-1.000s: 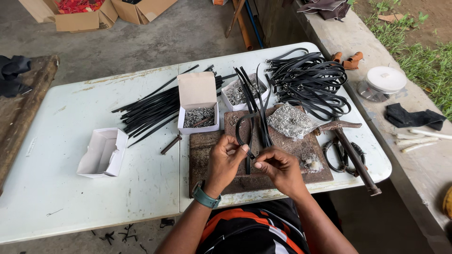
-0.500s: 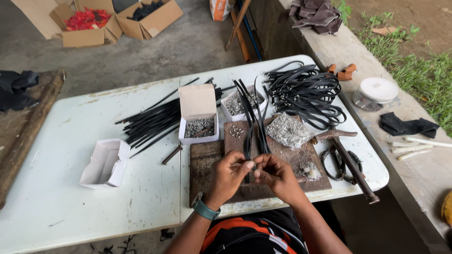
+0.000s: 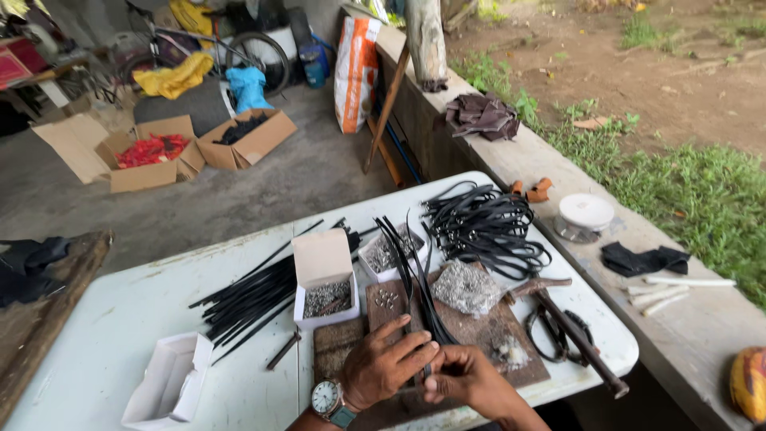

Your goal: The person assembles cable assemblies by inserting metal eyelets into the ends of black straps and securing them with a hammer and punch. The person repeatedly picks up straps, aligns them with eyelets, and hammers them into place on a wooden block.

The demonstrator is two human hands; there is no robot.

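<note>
Hands meeting low on the wooden board [image 3: 479, 331]: left hand [image 3: 383, 367] and right hand [image 3: 471, 379] both pinching thin black strips [image 3: 419, 299], fingertips touching. Strips running toward 12 o'clock across the board. Open box of small metal pieces [image 3: 325, 299] at 10 o'clock on the desk [image 3: 120, 335], hammer [image 3: 570, 331] at 3 o'clock.

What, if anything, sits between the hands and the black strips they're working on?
Nothing visible. The left hand and right hand both pinch the near ends of the black strips directly, over the wooden board. The open box of small metal pieces sits to the left, clear of the grip.
</note>
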